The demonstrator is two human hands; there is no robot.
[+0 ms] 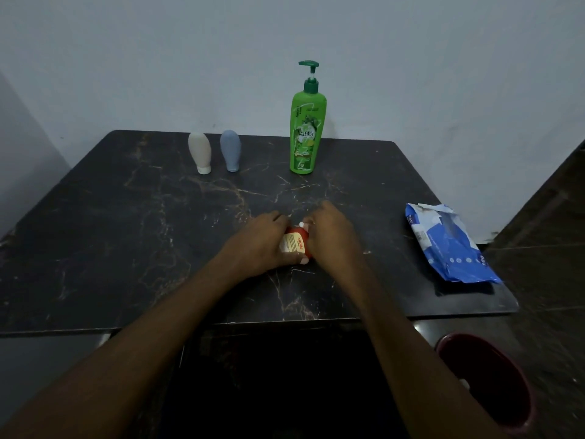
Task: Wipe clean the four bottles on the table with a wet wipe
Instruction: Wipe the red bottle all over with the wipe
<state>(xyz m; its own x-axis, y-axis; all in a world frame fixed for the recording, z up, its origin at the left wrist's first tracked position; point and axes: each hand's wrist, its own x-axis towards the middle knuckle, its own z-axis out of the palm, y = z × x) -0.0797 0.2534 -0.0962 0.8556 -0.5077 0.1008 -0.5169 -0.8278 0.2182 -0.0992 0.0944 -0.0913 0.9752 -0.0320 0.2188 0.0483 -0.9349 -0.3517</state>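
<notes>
A small red bottle [296,243] with a cream label lies low over the middle of the dark marble table [126,248]. My left hand [256,240] grips it from the left. My right hand [332,232] is closed against its right side, with a bit of white, perhaps a wipe, at the fingertips. At the back stand a tall green pump bottle [305,131], a beige squeeze bottle [200,152] and a grey-blue squeeze bottle [230,149], both cap down. A blue wet-wipe pack [449,245] lies open at the right.
A pale wall rises right behind the table. A dark red bin [493,381] stands on the floor at the lower right, past the table's front edge [285,323].
</notes>
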